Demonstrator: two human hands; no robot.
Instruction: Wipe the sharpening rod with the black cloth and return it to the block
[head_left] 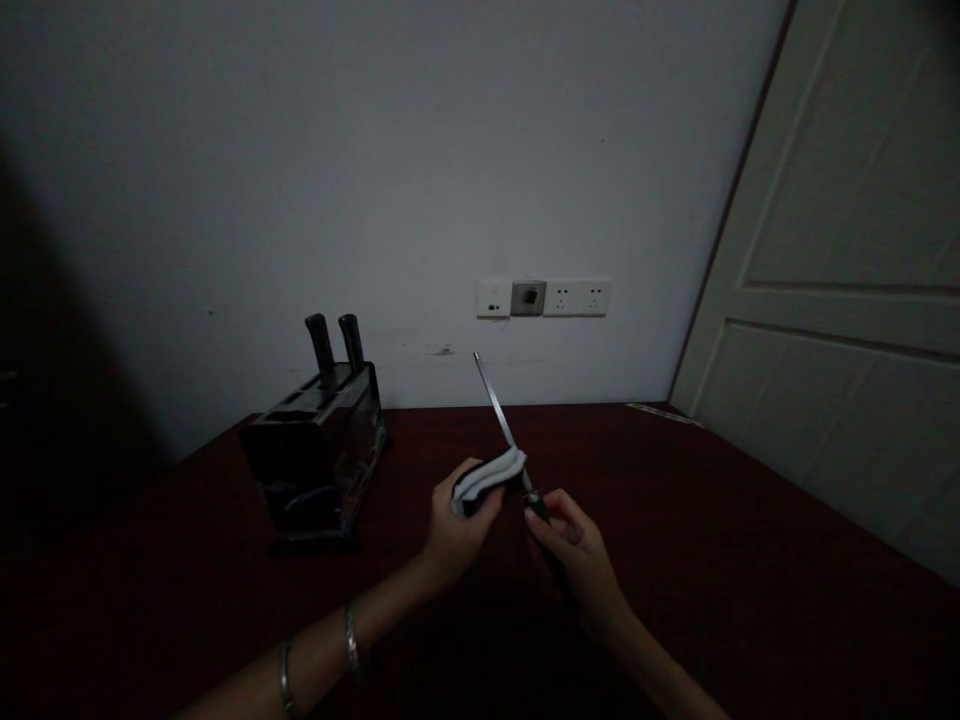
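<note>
My right hand is wrapped round the dark handle of a sharpening steel, whose long, thin, shiny rod points up and to the left. My left hand is closed on a folded white-and-black cloth, pinched between thumb and fingers. The cloth's right end lies against the lower part of the rod, just above the handle. Both hands are above the dark red table. The lower end of the handle is lost in shadow behind my right fingers.
A black knife block stands on the table to the left. Two black-handled tools stick up from its slots. Behind the table is a wall with a row of sockets and switches. A pale panelled door borders the right side.
</note>
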